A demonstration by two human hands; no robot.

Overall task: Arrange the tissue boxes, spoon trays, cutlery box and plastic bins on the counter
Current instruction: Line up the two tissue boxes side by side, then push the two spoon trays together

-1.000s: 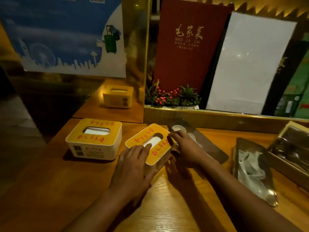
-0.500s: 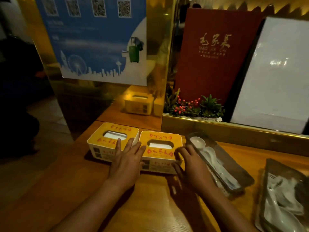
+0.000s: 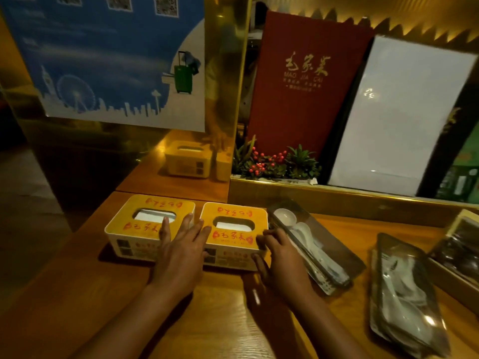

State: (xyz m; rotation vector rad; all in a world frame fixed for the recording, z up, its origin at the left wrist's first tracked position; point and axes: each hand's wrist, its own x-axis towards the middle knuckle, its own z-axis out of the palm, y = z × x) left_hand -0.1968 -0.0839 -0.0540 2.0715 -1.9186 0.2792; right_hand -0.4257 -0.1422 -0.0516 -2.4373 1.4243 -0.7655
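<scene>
Two yellow-topped white tissue boxes stand side by side at the counter's back left, touching. My left hand [image 3: 181, 250] lies flat with fingers spread across the front of both, over the left tissue box [image 3: 140, 229] and the right tissue box [image 3: 233, 229]. My right hand [image 3: 280, 257] holds the right box's front right corner, fingers on its top edge, thumb against its front. Right beside it a dark spoon tray [image 3: 334, 257] with white spoons lies at an angle. A second spoon tray [image 3: 404, 294] lies further right. The cutlery box [image 3: 458, 257] is cut off by the right edge.
The wooden counter [image 3: 207, 322] drops off on the left. Behind it run a gold ledge [image 3: 337, 200], a small plant with red berries [image 3: 269, 164], a red menu [image 3: 305, 81] and a white board [image 3: 399, 117]. A mirrored gold panel [image 3: 223, 73] reflects one tissue box.
One second ago the right tissue box was tilted up in my hands, apart from the left box. It now stands flat against the left box, and both hands rest on it.
</scene>
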